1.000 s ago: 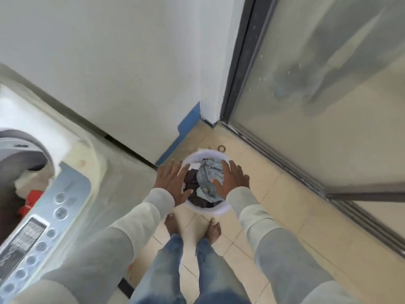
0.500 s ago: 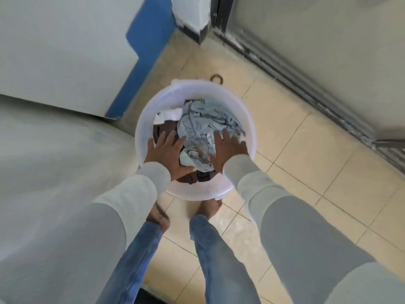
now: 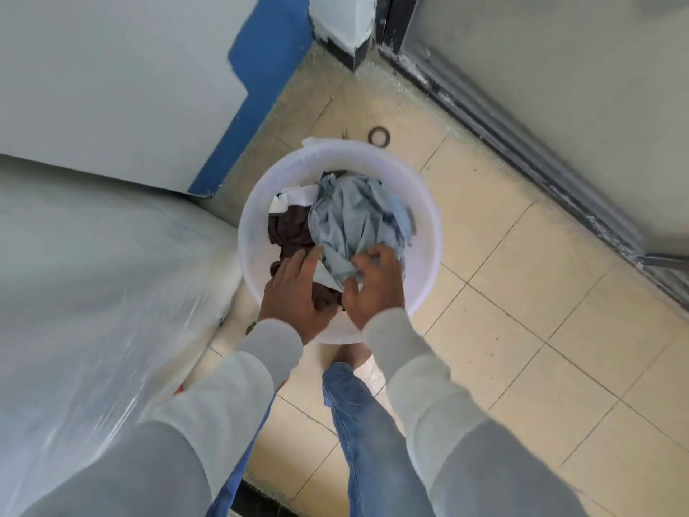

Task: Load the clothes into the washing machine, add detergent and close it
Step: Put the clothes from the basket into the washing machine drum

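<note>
A white plastic bucket point(image 3: 428, 222) stands on the tiled floor in front of my feet. Inside it lie a crumpled light blue garment point(image 3: 354, 214), a dark brown garment point(image 3: 289, 229) and a bit of white cloth point(image 3: 294, 197). My right hand point(image 3: 374, 283) curls its fingers into the near edge of the light blue garment and grips it. My left hand point(image 3: 294, 292) reaches in beside it with fairly straight fingers, resting on the brown garment. The washing machine's side point(image 3: 93, 292), wrapped in clear plastic, fills the left; its opening is out of view.
A white wall with a blue painted strip point(image 3: 261, 80) runs behind the bucket. A frosted sliding door on a metal track point(image 3: 522, 143) lines the right. A small dark ring point(image 3: 379, 136) lies on the floor just beyond the bucket. Beige tiles point(image 3: 540, 311) extend to the right.
The view has tipped down from the machine's top to the bucket. Both hands sank from above the bucket into the clothes. My right fingers, flat before, have curled into the blue garment.
</note>
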{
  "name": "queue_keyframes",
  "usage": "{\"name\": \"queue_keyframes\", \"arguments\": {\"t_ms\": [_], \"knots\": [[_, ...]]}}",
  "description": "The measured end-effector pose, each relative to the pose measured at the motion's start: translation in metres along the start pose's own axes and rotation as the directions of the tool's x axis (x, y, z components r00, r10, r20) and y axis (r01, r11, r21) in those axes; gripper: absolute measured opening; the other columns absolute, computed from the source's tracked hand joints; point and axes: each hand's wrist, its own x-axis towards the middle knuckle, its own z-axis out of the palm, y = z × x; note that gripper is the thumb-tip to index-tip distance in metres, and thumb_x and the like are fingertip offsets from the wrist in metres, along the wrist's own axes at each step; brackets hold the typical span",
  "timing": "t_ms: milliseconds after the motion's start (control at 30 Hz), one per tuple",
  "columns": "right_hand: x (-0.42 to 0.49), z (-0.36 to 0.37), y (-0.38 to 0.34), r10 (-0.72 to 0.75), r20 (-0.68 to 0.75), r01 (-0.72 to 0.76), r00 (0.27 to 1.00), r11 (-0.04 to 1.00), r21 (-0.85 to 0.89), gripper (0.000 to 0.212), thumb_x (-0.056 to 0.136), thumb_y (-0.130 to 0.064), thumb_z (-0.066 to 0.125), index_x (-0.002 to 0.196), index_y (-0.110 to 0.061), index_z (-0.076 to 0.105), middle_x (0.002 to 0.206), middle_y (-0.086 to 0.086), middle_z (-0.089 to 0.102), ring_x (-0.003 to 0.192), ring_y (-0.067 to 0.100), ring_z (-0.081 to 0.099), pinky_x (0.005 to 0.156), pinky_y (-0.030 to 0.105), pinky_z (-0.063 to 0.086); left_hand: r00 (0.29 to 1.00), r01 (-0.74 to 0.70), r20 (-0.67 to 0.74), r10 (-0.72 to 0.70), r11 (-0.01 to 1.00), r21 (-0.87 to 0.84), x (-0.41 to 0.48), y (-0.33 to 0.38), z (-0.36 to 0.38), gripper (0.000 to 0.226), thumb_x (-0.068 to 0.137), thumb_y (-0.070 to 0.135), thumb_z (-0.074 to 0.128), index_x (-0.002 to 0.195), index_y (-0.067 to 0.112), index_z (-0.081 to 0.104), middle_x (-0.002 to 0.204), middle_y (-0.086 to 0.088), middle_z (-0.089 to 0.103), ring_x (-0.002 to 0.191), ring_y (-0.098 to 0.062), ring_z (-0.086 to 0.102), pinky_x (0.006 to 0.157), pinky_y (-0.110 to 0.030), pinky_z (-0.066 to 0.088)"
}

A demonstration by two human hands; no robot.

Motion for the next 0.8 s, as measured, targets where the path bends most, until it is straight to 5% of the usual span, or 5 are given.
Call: {"name": "queue_keyframes", "arguments": {"t_ms": [167,433,633,733,800], "knots": [[-0.071,-0.066,-0.037,0.255,-0.053,-0.216,0.965,0.898,0.382,0.024,0.086,-0.006,0.058,0.109,-0.004,0.061,0.120,0.006,0.052,0.114,0.025,0.052,0.093,0.024,0.041,0.998,-0.063,-0.026,0.062,0.996,-0.061,-0.064,0.044,-0.059,0.104,0.068,0.048,0.077,0.148,0.030,0.014,0.153,0.001,0.029,0.138,-0.021,0.036,0.102,-0.044,0.044],[-0.162,-0.151,-0.122,0.018,0.120,-0.044,0.993,0.974,0.222,0.032,0.088,-0.006,0.055,0.118,-0.013,0.061,0.123,0.006,0.061,0.112,0.025,0.056,0.097,0.028,0.044,0.992,-0.114,0.048,0.113,0.994,0.006,-0.155,0.113,-0.170,0.089,0.071,0.034,0.075,0.145,0.024,0.027,0.158,-0.005,0.014,0.139,-0.027,0.031,0.105,-0.038,0.040],[-0.217,-0.227,-0.182,-0.090,0.121,0.014,0.988,0.853,0.521,0.022,0.086,-0.005,0.067,0.102,-0.021,0.061,0.100,-0.002,0.068,0.098,0.016,0.064,0.086,0.023,0.050,0.996,0.017,-0.081,-0.043,0.956,-0.292,-0.207,0.141,-0.235,0.033,0.080,0.010,0.051,0.113,0.011,0.056,0.109,-0.013,0.064,0.098,-0.037,0.060,0.081,-0.036,0.047],[-0.241,-0.261,-0.181,-0.039,-0.009,0.035,0.999,0.754,0.655,0.020,0.079,-0.007,0.077,0.093,-0.017,0.066,0.092,0.002,0.071,0.084,0.009,0.065,0.078,0.016,0.047,0.979,0.093,-0.101,-0.175,0.832,-0.547,-0.226,0.146,-0.268,0.030,0.088,0.006,0.058,0.118,0.002,0.058,0.114,-0.020,0.064,0.107,-0.038,0.060,0.086,-0.035,0.046],[-0.257,-0.267,-0.173,-0.048,-0.043,0.065,0.998,0.811,0.581,0.036,0.070,-0.018,0.086,0.100,-0.026,0.066,0.104,-0.002,0.071,0.092,0.003,0.064,0.080,0.015,0.045,0.961,0.135,-0.027,-0.277,0.549,-0.825,-0.230,0.148,-0.287,0.041,0.086,0.006,0.066,0.123,-0.004,0.055,0.123,-0.022,0.060,0.112,-0.036,0.058,0.084,-0.033,0.044]]}}
